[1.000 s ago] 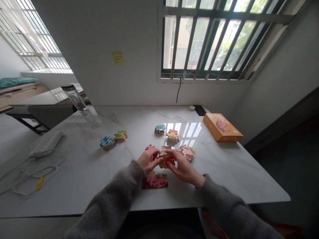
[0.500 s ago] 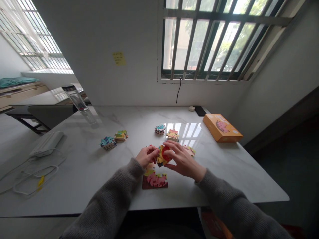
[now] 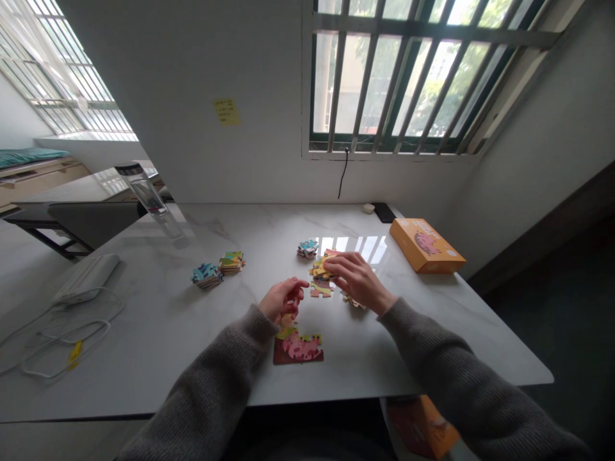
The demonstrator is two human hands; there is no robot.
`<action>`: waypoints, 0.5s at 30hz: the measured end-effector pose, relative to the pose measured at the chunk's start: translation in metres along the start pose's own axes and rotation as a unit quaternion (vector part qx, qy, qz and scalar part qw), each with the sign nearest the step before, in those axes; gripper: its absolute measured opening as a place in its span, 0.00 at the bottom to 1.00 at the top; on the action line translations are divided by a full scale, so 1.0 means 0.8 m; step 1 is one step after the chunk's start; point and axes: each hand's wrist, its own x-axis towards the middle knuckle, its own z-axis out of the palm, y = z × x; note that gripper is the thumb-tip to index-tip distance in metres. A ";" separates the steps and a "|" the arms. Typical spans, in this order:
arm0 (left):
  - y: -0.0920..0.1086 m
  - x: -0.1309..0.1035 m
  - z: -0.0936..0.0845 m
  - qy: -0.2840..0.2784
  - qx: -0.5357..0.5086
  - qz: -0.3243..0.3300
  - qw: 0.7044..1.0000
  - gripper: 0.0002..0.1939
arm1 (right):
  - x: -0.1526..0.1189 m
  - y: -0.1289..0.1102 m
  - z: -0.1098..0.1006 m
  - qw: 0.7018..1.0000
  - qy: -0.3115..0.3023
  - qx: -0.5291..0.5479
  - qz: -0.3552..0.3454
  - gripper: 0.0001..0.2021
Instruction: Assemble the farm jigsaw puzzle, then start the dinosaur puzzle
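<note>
Your right hand [image 3: 359, 278] pinches the yellow pieces [image 3: 319, 268] beside the teal stack [image 3: 307, 249]; they look light, stiff and apt to slide, so hold opposite edges; whether your curled left hand [image 3: 280, 299] grips anything, I can't tell.

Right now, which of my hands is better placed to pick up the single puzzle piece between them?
Probably the left hand: it looks empty, with a fingertip close to that single piece, while the right hand is occupied at the yellow pieces.
</note>
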 end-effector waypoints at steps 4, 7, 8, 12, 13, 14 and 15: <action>0.002 -0.001 -0.003 -0.014 0.030 0.027 0.999 0.25 | 0.003 0.054 -0.009 0.995 0.000 -0.053 0.083 0.11; -0.001 -0.003 -0.005 -0.031 0.056 0.044 0.997 0.23 | -0.007 0.086 -0.016 0.985 -0.016 -0.102 0.137 0.08; -0.002 -0.003 -0.005 -0.035 0.063 0.046 0.996 0.22 | -0.013 0.094 -0.017 0.980 -0.025 -0.122 0.156 0.08; -0.003 -0.005 -0.004 -0.042 0.084 0.054 0.994 0.21 | -0.040 0.122 -0.013 0.952 -0.053 -0.197 0.227 0.07; -0.003 -0.006 -0.004 -0.045 0.087 0.055 0.994 0.21 | -0.046 0.128 -0.010 0.946 -0.059 -0.212 0.238 0.08; -0.003 -0.006 -0.003 -0.047 0.089 0.057 0.993 0.21 | -0.051 0.132 -0.007 0.941 -0.066 -0.224 0.244 0.08; -0.002 -0.006 -0.004 -0.048 0.092 0.059 0.993 0.21 | -0.055 0.136 -0.005 0.938 -0.071 -0.231 0.247 0.08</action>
